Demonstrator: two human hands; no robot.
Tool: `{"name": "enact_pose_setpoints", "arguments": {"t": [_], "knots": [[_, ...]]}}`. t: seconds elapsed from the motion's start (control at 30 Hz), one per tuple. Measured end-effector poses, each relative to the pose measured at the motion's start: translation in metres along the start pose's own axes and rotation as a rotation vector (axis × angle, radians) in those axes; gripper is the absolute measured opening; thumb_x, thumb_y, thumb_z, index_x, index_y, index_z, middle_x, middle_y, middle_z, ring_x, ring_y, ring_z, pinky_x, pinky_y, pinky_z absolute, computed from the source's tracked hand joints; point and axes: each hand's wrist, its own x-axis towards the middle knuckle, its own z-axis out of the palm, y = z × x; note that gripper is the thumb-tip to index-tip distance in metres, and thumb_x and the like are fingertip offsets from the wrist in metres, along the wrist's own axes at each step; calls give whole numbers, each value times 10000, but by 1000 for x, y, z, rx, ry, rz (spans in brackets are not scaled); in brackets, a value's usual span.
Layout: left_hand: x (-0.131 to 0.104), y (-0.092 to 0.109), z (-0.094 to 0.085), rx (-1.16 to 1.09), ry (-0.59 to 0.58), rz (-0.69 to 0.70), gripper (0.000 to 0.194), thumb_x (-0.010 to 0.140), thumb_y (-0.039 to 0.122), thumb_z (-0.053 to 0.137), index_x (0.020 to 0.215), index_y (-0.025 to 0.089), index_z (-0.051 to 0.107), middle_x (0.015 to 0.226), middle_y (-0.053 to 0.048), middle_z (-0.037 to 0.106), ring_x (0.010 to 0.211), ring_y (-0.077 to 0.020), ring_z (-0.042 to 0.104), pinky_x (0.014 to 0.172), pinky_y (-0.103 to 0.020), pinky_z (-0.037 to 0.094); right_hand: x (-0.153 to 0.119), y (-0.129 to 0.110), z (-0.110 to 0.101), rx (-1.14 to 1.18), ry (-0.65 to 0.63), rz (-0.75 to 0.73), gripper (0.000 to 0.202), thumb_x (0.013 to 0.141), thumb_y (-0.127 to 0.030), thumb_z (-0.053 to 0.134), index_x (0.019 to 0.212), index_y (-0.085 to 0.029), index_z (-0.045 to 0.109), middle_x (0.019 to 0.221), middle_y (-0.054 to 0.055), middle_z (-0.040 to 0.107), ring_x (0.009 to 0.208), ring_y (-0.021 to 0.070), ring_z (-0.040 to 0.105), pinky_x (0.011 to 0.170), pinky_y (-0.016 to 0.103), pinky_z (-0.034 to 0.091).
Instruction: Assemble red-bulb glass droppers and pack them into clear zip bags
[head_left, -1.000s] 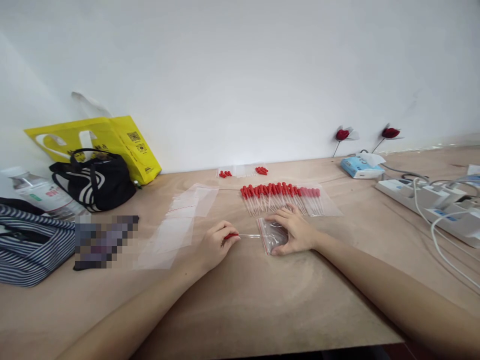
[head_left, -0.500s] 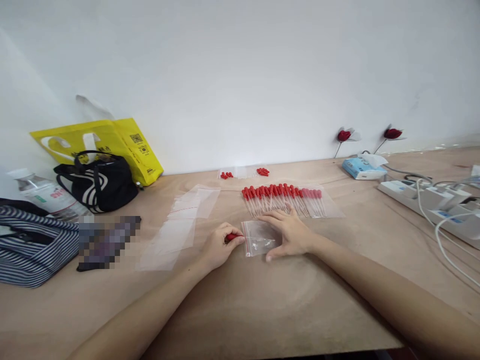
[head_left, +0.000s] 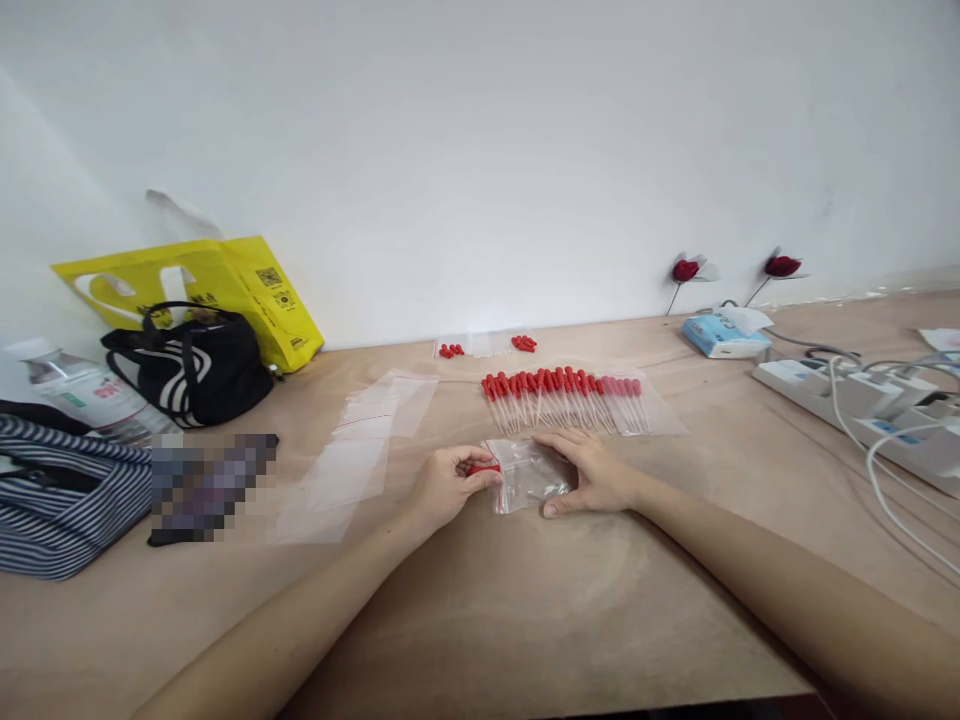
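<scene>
Head view: clock directions are taken from the clear zip bag, with 12 o'clock toward the wall. The bag lies on the table between both hands, mouth at 9 o'clock. The left hand is at 9 o'clock, thumb and fingers pinching the red bulb of a dropper at the bag mouth. The right hand is at 3 o'clock, thumb and fingers spread in a C along the bag's edges.

Progress, as judged: the dropper is partly inserted, its bulb not yet seated and the bag not yet sealed. A row of droppers at 12 to 1 o'clock appears complete; film is plain over the end toward 3 o'clock, but individual bagging cannot be confirmed. Flat bags at 9 to 10 o'clock appear unused.

Condition: the bulb is glossy red; the shaft is not distinguishable. The bag is transparent, wrinkled and reflective, with a red line across its mouth.
</scene>
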Motion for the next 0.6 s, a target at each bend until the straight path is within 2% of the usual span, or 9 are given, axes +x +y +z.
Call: {"name": "enact_pose_setpoints", "arguments": {"t": [0.1,0.2,0.4,0.6], "knots": [[-2,-3,-3,-130,-84,-41,288,634,286,656,892,163,626,853,-38,656,751,-166,603,706,-289,482,0,-1,-2,4,-6,-9,850,571,-648,594,1263,-212,361,1280,104,426,1110,260,425,918,427,308],[-4,-6,-7,-136,-104,18,233,693,255,594,907,170,629,936,-54,601,857,-167,580,784,-307,470,0,-1,-3,4,-7,-14,854,569,-645,598,1263,-207,361,1284,104,422,1117,257,419,924,425,302],[-2,-2,-9,142,-48,196,175,713,288,594,843,198,667,845,-25,504,706,-119,512,631,-249,457,1,-6,-2,1,2,-24,828,585,-635,596,1260,-213,369,1258,93,452,1078,248,445,897,409,329],[3,-2,-3,400,-66,362,188,735,293,600,898,238,675,786,-18,496,768,-149,500,733,-302,428,2,-10,0,-13,22,8,769,593,-634,589,1215,-207,435,1169,95,517,1014,244,478,867,408,352]]}}
